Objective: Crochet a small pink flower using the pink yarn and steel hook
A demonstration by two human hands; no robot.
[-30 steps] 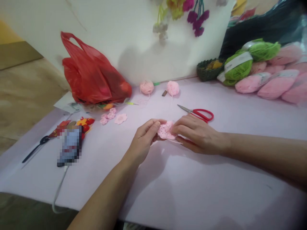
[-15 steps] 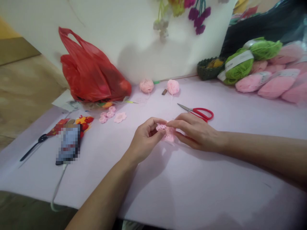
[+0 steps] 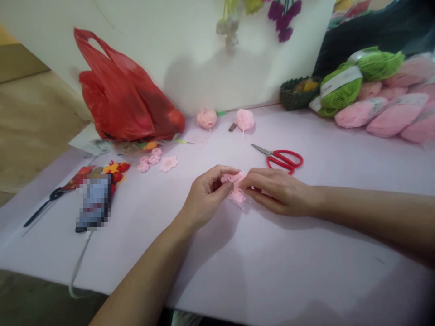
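A small pink crochet piece (image 3: 236, 192) with an openwork, petal-like edge is between my hands, just above the table. My left hand (image 3: 209, 194) pinches its left side between thumb and forefinger. At the right side, the bunched fingertips of my right hand (image 3: 278, 190) close on the same piece; whether they also hold a thin tool is hidden. Behind my right hand lie red-handled scissors (image 3: 285, 158), blades pointing left. Pale yarn runs toward my hands from a pink yarn ball (image 3: 245, 120). Beyond my left hand rests a flat pink crochet flower (image 3: 169, 164).
A red plastic bag (image 3: 129, 99) stands at back left. Smaller pink flowers (image 3: 149, 159) and a blurred-out device (image 3: 95, 203) with a white cable lie left. Another yarn ball (image 3: 206, 118), a dark woven basket (image 3: 295, 95) and green yarn skeins (image 3: 341, 90) sit along the back.
My right hand's fingers have drawn together and dipped slightly, uncovering more of the pink piece's top and the scissors' lower handle. My left hand keeps its pinch. The view has shifted slightly.
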